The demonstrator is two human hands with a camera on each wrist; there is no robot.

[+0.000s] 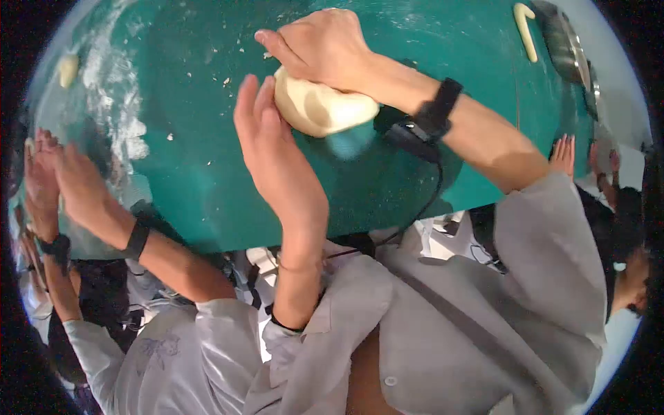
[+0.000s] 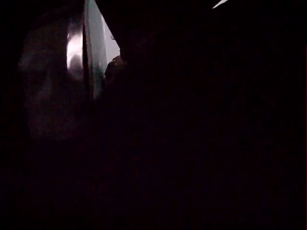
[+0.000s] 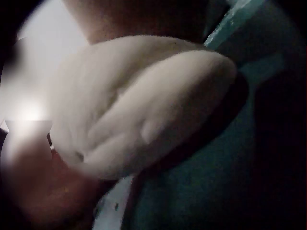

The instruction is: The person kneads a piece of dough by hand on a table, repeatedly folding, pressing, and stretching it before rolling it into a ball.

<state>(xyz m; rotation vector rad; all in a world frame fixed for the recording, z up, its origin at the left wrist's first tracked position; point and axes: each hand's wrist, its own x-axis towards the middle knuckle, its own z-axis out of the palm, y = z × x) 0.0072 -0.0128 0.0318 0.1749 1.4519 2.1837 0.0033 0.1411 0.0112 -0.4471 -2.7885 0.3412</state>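
Note:
A smooth, pale lump of dough (image 1: 321, 111) lies on the green tabletop in the head view. My right hand (image 1: 321, 45) grips it from its far side, fingers curled down over it and thumb pointing left. At the dough's left end, my left hand (image 1: 280, 159) has its fingers stretched forward, fingertips right at the edge. The right wrist view shows the dough (image 3: 144, 105) close up, with folds and creases along its surface. Nearly all of the left wrist view is dark, and neither hand's work shows there.
White flour (image 1: 114, 90) and crumbs lie on the green table (image 1: 207, 138). A small dough piece (image 1: 68, 70) sits far left, a dough strip (image 1: 526, 31) and metal bowl (image 1: 564, 41) at right. Another person's hands (image 1: 86, 183) are close on the left. A cable (image 1: 436, 190) trails from my right wrist.

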